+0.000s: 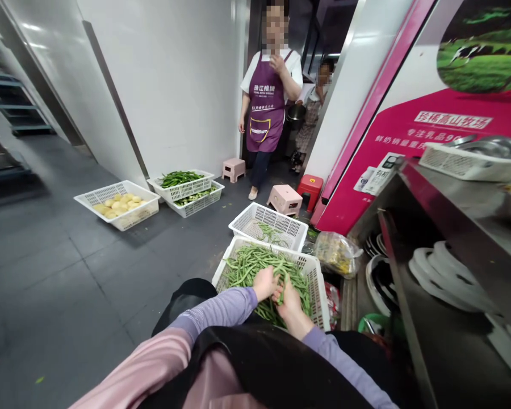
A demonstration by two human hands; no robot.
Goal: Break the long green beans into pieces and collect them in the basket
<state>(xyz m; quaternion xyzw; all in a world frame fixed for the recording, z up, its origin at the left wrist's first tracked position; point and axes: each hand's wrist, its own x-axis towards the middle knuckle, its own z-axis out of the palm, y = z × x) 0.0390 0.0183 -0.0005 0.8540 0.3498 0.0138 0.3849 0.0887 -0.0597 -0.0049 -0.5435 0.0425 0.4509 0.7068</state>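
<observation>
A heap of slender green beans (pixel 244 264) fills the white, rectangular, perforated plastic basket (pixel 321 301); over it, your left hand (pixel 265 283), fingers curled, grips some beans, and your right hand (pixel 290 304), likewise curled, grasps beans beside it.

this place appears to be a commercial kitchen. it is shown by the green beans (pixel 244 264) and the potatoes (pixel 121 205) in plastic crates (pixel 322 301), the grey tiled floor (pixel 97 289), the white plates (pixel 426 278) stacked on a steel shelf (pixel 443 346), and a worker (pixel 296 79) in a purple apron (pixel 267 105).
</observation>
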